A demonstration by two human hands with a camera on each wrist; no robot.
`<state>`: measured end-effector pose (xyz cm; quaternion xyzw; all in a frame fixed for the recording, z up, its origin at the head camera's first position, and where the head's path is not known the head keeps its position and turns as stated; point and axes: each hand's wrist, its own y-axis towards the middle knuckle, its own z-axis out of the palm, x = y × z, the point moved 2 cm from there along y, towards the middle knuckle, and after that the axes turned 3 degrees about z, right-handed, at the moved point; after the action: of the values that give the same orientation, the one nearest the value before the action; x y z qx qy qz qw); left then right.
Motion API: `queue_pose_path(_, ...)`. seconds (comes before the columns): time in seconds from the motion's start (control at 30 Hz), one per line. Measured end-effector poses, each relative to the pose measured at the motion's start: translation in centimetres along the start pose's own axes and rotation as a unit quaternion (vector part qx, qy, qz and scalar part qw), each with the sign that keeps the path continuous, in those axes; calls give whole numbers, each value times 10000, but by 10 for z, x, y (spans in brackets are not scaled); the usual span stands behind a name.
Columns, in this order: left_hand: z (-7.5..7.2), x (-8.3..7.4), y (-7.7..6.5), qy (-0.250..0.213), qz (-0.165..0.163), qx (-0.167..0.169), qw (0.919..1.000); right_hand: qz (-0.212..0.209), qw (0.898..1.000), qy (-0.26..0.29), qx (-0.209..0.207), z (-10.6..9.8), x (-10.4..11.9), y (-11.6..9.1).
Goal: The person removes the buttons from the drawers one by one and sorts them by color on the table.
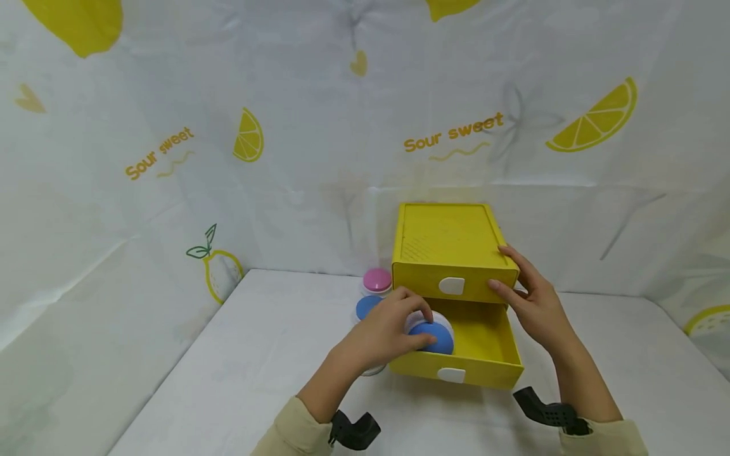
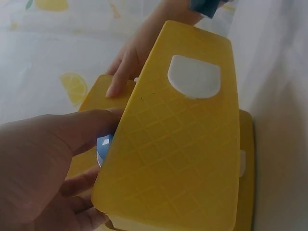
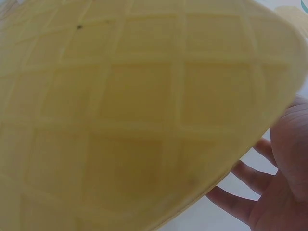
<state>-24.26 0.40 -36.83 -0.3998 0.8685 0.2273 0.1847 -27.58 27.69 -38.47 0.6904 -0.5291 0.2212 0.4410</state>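
Observation:
In the head view, a two-drawer yellow storage box (image 1: 450, 231) stands with its lower drawer (image 1: 485, 335) pulled out and its upper one closed. My left hand (image 1: 383, 332) holds a round white container with a domed blue lid (image 1: 441, 339) at the left of the open drawer. Thumb and fingers span the lid; in the left wrist view the drawer front (image 2: 168, 139) mostly hides it. At the box's upper right corner, my right hand (image 1: 536, 310) grips, thumb on the upper drawer's front. The right wrist view shows its fingers (image 3: 255, 178) partly behind the yellow drawer front.
Left of the box stand a pink-lidded container (image 1: 377, 280) and a blue-lidded one (image 1: 367, 306). A pale rim (image 1: 374, 370) shows below my left hand. White cloth with lemon prints (image 1: 308, 158) hangs behind the white table (image 1: 256, 354).

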Motion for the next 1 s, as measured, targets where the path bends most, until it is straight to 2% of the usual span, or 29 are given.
queue_pose_path(0.1, -1, 0, 3, -179, -175, 235, 9994, -19, 10000, 23, 17, 0, 0, 0)
queue_pose_path(0.27, 1, -2, 9, -157, -347, 665, 9971, 23, 10000, -9, 27, 0, 1, 1)
queue_pose_path(0.37, 3, 0, 13, -308, -357, 761, 9960, 47, 10000, -40, 19, 0, 1, 1)
queue_pose_path(0.43, 4, 2, 14, -500, -352, 704, 9956, 27, 10000, -23, 18, 1, 1, 0)
queue_pose_path(0.53, 7, 7, 13, -816, -412, 387, 9951, -3, 10000, -83, 9, 2, 1, 1)
queue_pose_path(0.63, 7, 10, 10, -1231, -535, -135, 9909, -3, 9999, -135, -10, 2, 1, 1)
queue_pose_path(0.73, 5, 12, 4, -1753, -646, -607, 9805, -22, 9999, -123, -27, 2, 2, 0)
queue_pose_path(0.83, 0, 15, -3, -2090, -685, -943, 9709, -20, 9998, -187, -52, 2, 2, -1)
queue_pose_path(1.0, -13, 24, -16, -2669, -589, -1483, 9504, 5, 9997, -222, -68, 2, 1, 0)
